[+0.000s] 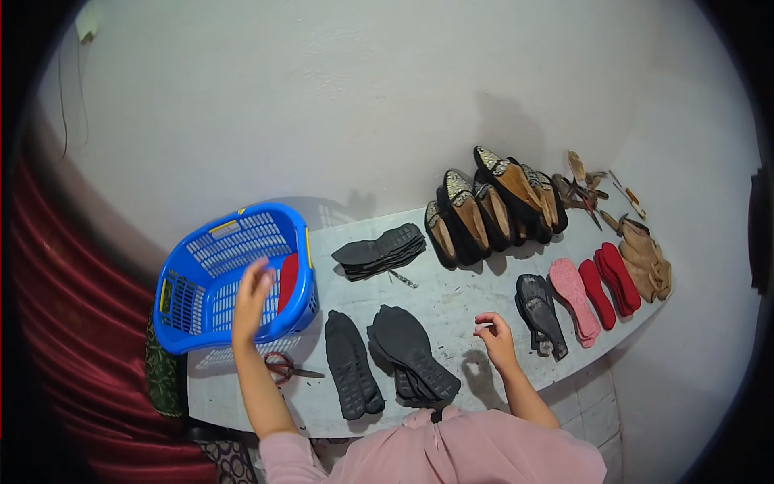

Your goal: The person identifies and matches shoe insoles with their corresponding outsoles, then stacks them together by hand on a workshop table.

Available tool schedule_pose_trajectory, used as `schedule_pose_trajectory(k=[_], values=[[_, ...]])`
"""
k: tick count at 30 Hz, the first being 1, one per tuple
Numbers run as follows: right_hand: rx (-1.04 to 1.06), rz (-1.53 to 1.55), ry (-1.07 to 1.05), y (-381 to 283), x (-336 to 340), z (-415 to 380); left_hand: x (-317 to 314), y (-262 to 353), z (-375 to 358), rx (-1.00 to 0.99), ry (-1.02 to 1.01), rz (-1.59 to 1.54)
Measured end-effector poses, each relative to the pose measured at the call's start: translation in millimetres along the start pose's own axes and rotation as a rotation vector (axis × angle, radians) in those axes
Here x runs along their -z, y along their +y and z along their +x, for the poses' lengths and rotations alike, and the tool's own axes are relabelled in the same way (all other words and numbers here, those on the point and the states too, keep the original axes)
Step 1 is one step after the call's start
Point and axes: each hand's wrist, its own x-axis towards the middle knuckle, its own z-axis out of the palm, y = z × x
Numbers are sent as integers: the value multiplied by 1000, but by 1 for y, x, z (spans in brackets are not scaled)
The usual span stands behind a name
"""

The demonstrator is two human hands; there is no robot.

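My left hand (252,302) is raised over the near side of a blue plastic basket (181,323), its fingers stretched out and nothing visible in them. Inside the basket, just right of that hand, a red piece (288,282) leans against the wall. Above the table, my right hand (497,343) hangs with fingers loosely bent and apart, holding nothing I can see. Closest to it on the right lies a stack of black shoe soles (538,315). Between my hands are two more piles, narrow black soles (351,363) and wider black soles (407,347).
Black soles (380,252) lie at the back beside a small cutter (403,279). Finished shoes (463,214) stand along the wall. Pink insoles (572,298), red insoles (617,278), tan pieces (643,262) and tools (588,198) occupy the right. Scissors (282,369) rest near my left forearm.
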Motion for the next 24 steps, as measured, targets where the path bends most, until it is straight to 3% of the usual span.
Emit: schedule_pose_trajectory(k=[4,7,15,19,24], values=[[-29,-27,-28,8,17,0,-39,-2,-80,97,-237,-38],[-46,-21,-49,8,31,-1,-61,2,-122,160,-289,-3],[-15,-116,-45,-16,122,-2,-152,24,-163,153,167,-310],[-22,-136,-16,-23,194,-3,-244,29,-157,212,155,-375],[101,-400,37,-32,310,10,-360,26,-162,221,-93,-431]])
